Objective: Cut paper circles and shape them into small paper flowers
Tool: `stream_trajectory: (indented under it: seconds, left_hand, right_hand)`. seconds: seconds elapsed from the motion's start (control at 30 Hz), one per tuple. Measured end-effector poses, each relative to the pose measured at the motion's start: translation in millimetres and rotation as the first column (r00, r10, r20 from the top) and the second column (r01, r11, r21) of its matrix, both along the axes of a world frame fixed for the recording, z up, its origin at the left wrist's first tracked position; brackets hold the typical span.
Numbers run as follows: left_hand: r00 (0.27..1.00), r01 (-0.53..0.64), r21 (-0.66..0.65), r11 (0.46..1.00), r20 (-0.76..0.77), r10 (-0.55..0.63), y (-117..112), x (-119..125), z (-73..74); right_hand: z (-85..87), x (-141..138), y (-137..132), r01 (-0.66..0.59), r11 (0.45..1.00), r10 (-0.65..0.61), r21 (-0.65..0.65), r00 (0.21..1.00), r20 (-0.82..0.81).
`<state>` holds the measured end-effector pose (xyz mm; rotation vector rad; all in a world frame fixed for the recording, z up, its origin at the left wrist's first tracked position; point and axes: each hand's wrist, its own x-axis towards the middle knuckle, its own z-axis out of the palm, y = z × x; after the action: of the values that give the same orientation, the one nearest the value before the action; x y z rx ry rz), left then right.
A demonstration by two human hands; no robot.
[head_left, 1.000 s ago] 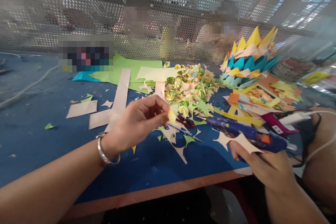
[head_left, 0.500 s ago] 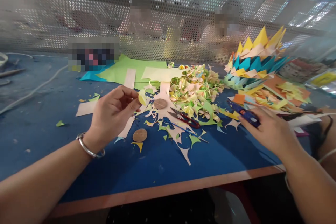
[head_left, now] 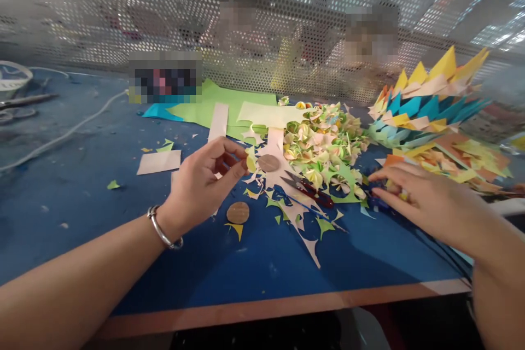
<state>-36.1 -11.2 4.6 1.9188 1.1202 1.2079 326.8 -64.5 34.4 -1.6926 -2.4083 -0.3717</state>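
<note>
My left hand (head_left: 207,178) pinches a small pale yellow curled paper piece (head_left: 250,159) between thumb and fingertips, above the table. My right hand (head_left: 418,197) is over a blue tool (head_left: 381,203), which looks like a glue gun and is partly hidden under the fingers. The thumb and forefinger are apart. Between the hands are a round wooden disc (head_left: 269,163) on pale paper, dark-red-handled thread snips (head_left: 309,188) and a thin blue stick (head_left: 301,202). Another wooden disc (head_left: 238,212) lies nearer me. Beyond them is a heap of small curled paper pieces (head_left: 324,139).
Green paper sheets (head_left: 229,99) lie at the back by a perforated metal screen (head_left: 262,68). A layered spiky paper piece (head_left: 430,101) stands back right, with orange and yellow scraps (head_left: 467,158) before it. A white cord (head_left: 77,131) crosses the left side.
My right hand has loosened from the blue tool, which is now lower under the fingers. My left hand still pinches the yellow paper. The whole view has shifted, so things appear further right.
</note>
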Motion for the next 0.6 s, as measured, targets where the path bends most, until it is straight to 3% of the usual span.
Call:
stream_trajectory:
  seconds: [0.13, 0.27, 0.37, 0.6]
  left_hand:
    - [0.997, -0.013, 0.02, 1.0, -0.074, 0.014, 4, -1, -3.4]
    - [0.997, -0.013, 0.02, 1.0, -0.073, 0.015, 7, -3, -3.9]
    - [0.998, 0.002, 0.018, 1.0, -0.067, -0.001, 7, -3, -2.6]
    - [0.998, 0.032, 0.014, 0.999, -0.048, -0.031, 7, -2, -0.2]
  right_hand:
    - [10.2, -76, 19, -0.252, 0.964, 0.234, -0.081, 0.955, -0.184]
    - [-0.9, -128, 48, -0.376, 0.912, 0.344, -0.165, 0.919, -0.192]
    - [-14.1, -145, 65, -0.426, 0.878, 0.387, -0.22, 0.9, -0.2]
    - [-28.0, -154, 76, -0.423, 0.873, 0.387, -0.242, 0.904, -0.183]
